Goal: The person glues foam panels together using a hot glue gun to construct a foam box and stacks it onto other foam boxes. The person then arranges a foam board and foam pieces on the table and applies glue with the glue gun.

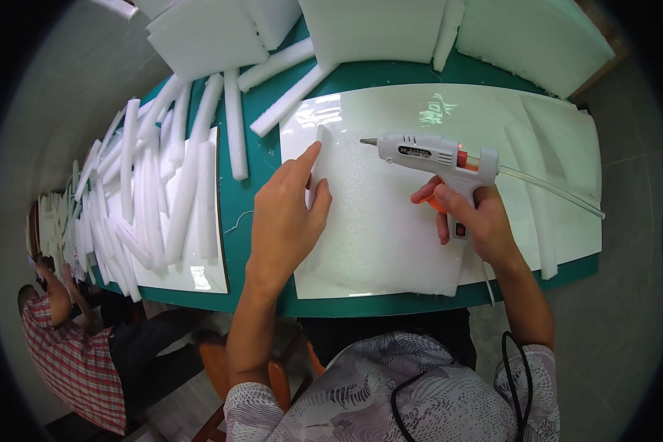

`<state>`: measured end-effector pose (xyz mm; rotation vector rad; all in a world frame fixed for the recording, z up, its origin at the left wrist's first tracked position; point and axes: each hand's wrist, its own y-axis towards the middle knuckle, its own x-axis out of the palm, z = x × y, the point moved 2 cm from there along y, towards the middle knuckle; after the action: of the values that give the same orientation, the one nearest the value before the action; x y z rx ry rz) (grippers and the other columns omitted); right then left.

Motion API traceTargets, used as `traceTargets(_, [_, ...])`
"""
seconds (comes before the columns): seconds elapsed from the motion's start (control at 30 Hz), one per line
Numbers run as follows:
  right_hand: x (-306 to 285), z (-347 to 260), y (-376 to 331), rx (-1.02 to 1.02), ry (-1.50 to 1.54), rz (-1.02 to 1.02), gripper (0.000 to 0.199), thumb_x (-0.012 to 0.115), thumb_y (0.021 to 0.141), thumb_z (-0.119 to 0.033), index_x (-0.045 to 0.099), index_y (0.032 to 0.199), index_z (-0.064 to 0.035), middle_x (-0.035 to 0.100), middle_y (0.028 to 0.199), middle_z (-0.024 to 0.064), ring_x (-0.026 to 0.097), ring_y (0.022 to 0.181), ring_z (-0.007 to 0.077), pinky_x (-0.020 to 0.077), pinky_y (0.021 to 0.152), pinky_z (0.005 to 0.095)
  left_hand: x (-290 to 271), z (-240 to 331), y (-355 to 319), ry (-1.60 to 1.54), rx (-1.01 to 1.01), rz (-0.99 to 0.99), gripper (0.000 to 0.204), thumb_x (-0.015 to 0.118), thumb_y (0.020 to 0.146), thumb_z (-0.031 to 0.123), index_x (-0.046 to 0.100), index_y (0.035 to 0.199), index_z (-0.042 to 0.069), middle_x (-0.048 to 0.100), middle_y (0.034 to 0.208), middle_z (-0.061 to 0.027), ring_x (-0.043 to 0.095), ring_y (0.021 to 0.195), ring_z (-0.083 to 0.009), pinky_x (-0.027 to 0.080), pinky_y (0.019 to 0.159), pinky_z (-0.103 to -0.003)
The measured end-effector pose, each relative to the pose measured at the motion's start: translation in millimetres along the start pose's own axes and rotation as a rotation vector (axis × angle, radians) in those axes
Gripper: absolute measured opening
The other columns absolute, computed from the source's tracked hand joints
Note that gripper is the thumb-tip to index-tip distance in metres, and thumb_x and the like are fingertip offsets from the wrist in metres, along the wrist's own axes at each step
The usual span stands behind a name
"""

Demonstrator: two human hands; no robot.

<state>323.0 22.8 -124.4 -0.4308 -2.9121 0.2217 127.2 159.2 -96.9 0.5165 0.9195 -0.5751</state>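
My right hand (473, 217) is wrapped around the handle of a white hot glue gun (427, 151), its fingers near the orange trigger. A clear glue stick (556, 189) sticks out of the gun's back. The metal nozzle points left, above a white foam sheet (390, 228) that lies flat. At the sheet's left side, my left hand (291, 206) pinches a narrow white foam strip (320, 144) between thumb and fingers. Part of the strip is hidden behind the fingers. Under the sheet is a glossy white board (567, 236).
Many loose foam strips (188, 191) are heaped on a second board at the left. Large foam blocks (379, 29) stand along the far edge of the green table (254, 169). Another foam strip (530, 199) lies at the right. A person in a checked shirt (74, 361) is at lower left.
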Motion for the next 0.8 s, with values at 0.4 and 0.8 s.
traceTargets(0.4, [0,-3,1,0.005,-0.019,-0.007,0.031,0.059,0.091,-0.022,0.059,0.107,0.0048,0.066,0.091,0.0119,0.054,0.052,0.0089,0.0463,0.051,0.0246,5,-4,2,0.024,0.063,0.052,0.043,0.064,0.081,0.002,0.06,0.124,0.002,0.058,0.075,-0.0094,0.048,0.055,-0.0143,0.043,0.054,-0.027])
traceTargets(0.8, [-1,-2,0,0.018,-0.024,-0.007,0.033,0.058,0.091,-0.022,0.058,0.108,0.0062,0.066,0.093,0.0132,0.053,0.053,0.0099,0.0464,0.05,0.025,-7,-7,4,0.031,0.003,-0.085,0.036,0.058,0.088,0.003,0.056,0.124,-0.004,0.062,0.086,-0.0179,0.06,0.07,-0.0277,0.048,0.068,-0.036])
